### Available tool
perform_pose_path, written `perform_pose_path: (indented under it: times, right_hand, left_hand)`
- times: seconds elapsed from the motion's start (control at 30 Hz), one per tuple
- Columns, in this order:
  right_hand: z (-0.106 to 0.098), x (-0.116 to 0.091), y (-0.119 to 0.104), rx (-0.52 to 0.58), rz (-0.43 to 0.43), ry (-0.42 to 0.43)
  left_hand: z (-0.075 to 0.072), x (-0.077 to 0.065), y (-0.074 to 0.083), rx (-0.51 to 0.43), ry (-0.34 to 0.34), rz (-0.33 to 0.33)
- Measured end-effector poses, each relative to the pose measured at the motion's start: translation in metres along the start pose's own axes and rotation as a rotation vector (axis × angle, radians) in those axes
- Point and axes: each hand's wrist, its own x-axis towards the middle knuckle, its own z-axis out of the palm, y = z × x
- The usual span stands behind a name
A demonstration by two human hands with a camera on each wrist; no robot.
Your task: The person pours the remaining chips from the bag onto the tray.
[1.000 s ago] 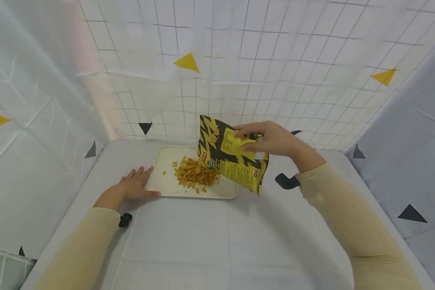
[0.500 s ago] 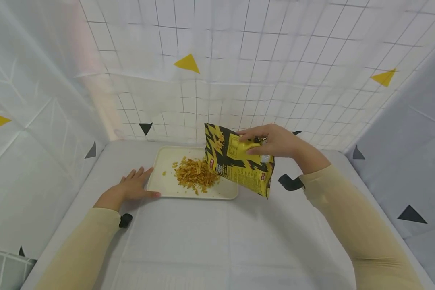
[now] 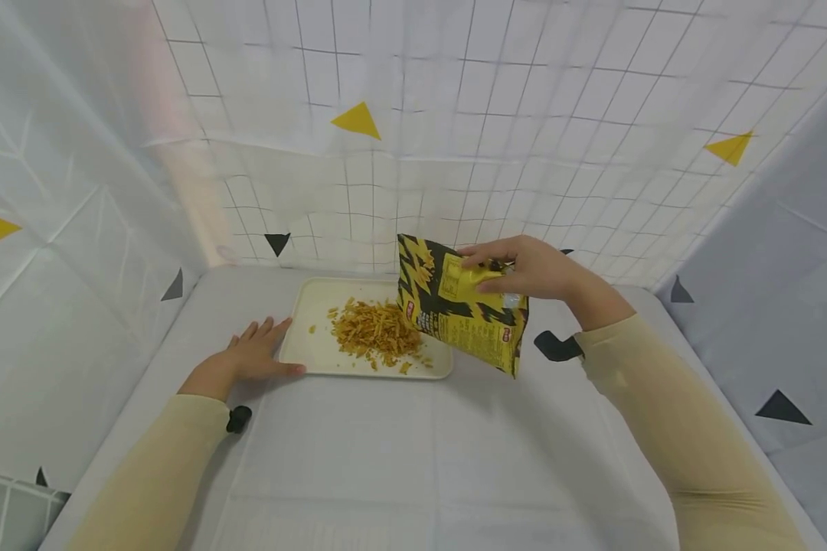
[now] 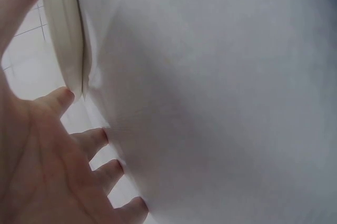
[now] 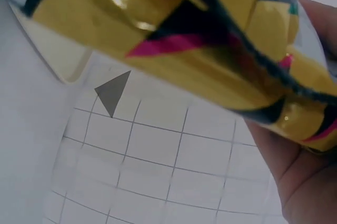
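Note:
My right hand (image 3: 534,269) grips a yellow and black snack bag (image 3: 463,317), which tilts down to the left over the right part of a cream tray (image 3: 305,302). Thin golden potato sticks (image 3: 372,330) lie heaped mid-tray, with loose bits around the pile. The bag's left end overlaps the heap's right side in the head view, and its opening is turned out of sight. At the tray's left end rests my left hand (image 3: 253,356), fingers spread. Its thumb lies along the near corner and the index fingertip (image 4: 64,96) touches the rim. The right wrist view shows the bag (image 5: 174,60) close up.
White sheeting covers the table (image 3: 358,451). A grid-patterned curtain (image 3: 496,115) with yellow and dark triangles hangs right behind the tray, and more sheeting closes in both sides. A black strap piece (image 3: 557,346) sits by the right cuff.
My right hand has moved the bag right and slightly down. More potato sticks lie on the tray, spread toward its right near corner. The left hand has stayed put.

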Motion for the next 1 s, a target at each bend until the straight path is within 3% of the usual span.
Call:
perform_pose_path:
  times: [0.33, 1.0]
  right_hand:
    - [-0.0019, -0.0012, 0.0066, 0.030, 0.030, 0.034]
    - [0.0032, 0.0049, 0.0008, 0.028, -0.049, 0.093]
  left_hand:
    - [0.0004, 0.0021, -0.0016, 0.001, 0.001, 0.000]
    - [0.0004, 0.0005, -0.0004, -0.011, 0.001, -0.001]
